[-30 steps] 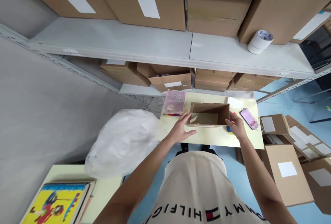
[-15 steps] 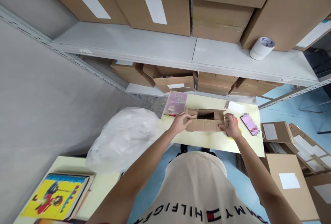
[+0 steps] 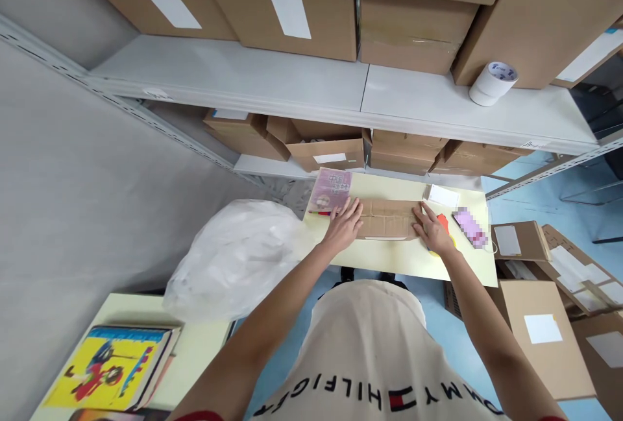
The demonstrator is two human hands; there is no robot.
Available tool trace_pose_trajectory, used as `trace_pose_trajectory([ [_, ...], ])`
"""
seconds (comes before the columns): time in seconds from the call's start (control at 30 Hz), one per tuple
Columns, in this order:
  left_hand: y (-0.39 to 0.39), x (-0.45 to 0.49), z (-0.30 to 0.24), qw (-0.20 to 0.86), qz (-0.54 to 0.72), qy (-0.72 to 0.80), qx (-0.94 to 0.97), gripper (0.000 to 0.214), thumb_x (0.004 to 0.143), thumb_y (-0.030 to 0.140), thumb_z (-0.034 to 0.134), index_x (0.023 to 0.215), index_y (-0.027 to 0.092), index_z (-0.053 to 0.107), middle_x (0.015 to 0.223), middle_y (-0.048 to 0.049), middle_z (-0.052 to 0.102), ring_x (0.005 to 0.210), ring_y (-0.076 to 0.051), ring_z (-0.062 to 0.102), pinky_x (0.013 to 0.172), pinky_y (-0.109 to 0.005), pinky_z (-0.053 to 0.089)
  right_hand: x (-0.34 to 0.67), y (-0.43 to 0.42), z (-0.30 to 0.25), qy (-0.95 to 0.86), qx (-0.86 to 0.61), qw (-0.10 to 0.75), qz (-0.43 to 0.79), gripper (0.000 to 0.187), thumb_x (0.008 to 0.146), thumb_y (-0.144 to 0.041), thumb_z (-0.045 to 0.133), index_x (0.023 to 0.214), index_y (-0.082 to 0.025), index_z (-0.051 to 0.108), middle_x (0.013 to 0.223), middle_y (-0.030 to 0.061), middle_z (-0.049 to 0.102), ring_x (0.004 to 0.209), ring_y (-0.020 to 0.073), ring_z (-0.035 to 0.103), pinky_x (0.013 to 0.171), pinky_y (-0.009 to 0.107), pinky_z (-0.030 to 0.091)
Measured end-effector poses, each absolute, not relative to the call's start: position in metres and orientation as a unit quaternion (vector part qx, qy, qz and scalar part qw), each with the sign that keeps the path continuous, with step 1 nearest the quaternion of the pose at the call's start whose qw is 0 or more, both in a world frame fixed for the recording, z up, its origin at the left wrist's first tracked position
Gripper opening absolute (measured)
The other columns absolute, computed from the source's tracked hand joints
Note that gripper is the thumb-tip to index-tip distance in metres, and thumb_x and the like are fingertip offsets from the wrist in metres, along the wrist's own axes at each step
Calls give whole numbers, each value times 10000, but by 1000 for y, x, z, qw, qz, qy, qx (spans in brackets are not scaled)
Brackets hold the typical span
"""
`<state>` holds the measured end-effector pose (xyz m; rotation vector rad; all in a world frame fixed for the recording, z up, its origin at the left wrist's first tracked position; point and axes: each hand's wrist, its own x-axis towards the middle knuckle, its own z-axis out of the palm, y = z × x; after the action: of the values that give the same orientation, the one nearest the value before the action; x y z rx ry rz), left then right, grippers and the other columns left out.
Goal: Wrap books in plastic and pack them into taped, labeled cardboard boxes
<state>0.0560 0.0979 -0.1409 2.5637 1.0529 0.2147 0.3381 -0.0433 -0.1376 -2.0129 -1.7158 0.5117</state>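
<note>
A small brown cardboard box [image 3: 387, 220] lies on the pale yellow table [image 3: 379, 259], its top flaps folded down flat. On its left end rests my left hand [image 3: 344, 223], fingers stretched out over the flap. My right hand [image 3: 433, 229] lies on the box's right end with its fingers spread. A purple booklet [image 3: 331, 189] is just beyond my left hand. Partly covered by my right hand is a red and yellow item [image 3: 444, 222] that I cannot make out. The inside of the box is hidden.
A phone [image 3: 470, 228] and a small white box [image 3: 442, 195] are at the table's right. Shelves [image 3: 233, 74] with cartons and a tape roll [image 3: 493, 83] stand ahead. A white plastic bag [image 3: 233, 259] and books [image 3: 107, 367] are left; cartons [image 3: 545, 336] stack up on the right.
The box's top was open, with my hands gripping the flaps at both ends. Now the flaps are down and my hands lie flatter on top.
</note>
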Motion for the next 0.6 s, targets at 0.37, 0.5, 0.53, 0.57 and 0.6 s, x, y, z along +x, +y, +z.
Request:
trace_pose_trajectory([
  [0.37, 82, 60, -120, 131, 34, 347, 928, 659, 948, 416, 469, 1550, 181, 342, 1617, -135, 301, 1522, -347, 201, 1188, -600, 173, 329, -46, -140, -633, -743, 181, 125, 604, 974, -426, 436, 1544, -250, 345, 1643, 135, 259, 1471, 344, 345, 1100, 568, 420],
  [0.5, 81, 62, -116, 136, 29, 349, 927, 625, 949, 405, 467, 1533, 200, 380, 1594, -131, 355, 1505, -343, 257, 1190, -613, 161, 332, -44, -139, -643, -742, 152, 110, 572, 971, -441, 452, 1512, -263, 403, 1612, 130, 338, 1468, 362, 339, 1084, 586, 416],
  [0.53, 80, 63, -115, 133, 28, 350, 927, 622, 949, 394, 465, 1532, 194, 381, 1597, -134, 349, 1506, -340, 256, 1193, -607, 159, 332, -43, -138, -645, -743, 146, 107, 570, 972, -441, 450, 1515, -272, 397, 1603, 128, 356, 1465, 364, 343, 1078, 593, 416],
  [0.57, 78, 65, -114, 130, 27, 347, 928, 619, 950, 380, 460, 1533, 186, 380, 1603, -137, 335, 1509, -335, 250, 1198, -598, 157, 331, -42, -137, -646, -743, 141, 106, 570, 975, -439, 445, 1519, -281, 386, 1596, 128, 369, 1462, 366, 346, 1073, 599, 415],
  [0.6, 75, 68, -114, 127, 25, 339, 932, 620, 952, 368, 454, 1535, 176, 373, 1610, -140, 317, 1512, -329, 243, 1203, -585, 155, 330, -42, -137, -646, -744, 135, 106, 570, 978, -436, 435, 1524, -282, 374, 1593, 131, 375, 1460, 369, 348, 1070, 605, 414],
])
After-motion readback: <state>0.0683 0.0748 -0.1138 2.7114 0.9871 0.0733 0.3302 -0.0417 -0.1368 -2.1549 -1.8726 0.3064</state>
